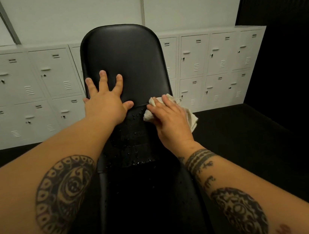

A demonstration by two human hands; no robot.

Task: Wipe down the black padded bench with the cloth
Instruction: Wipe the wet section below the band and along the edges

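The black padded bench [123,50] runs away from me down the middle of the view, its rounded far end raised toward the lockers. Small droplets glisten on the middle section of the pad. My left hand [106,101] lies flat on the upper pad with fingers spread. My right hand [167,119] presses a crumpled white cloth [189,116] against the pad's right side, just below a seam. The fingers lie fairly straight over the cloth, which bunches out beyond the bench's right edge.
A row of white lockers [28,90] lines the wall behind the bench, in two tiers. The floor [250,133] is dark on both sides. A black wall [287,40] stands at the right.
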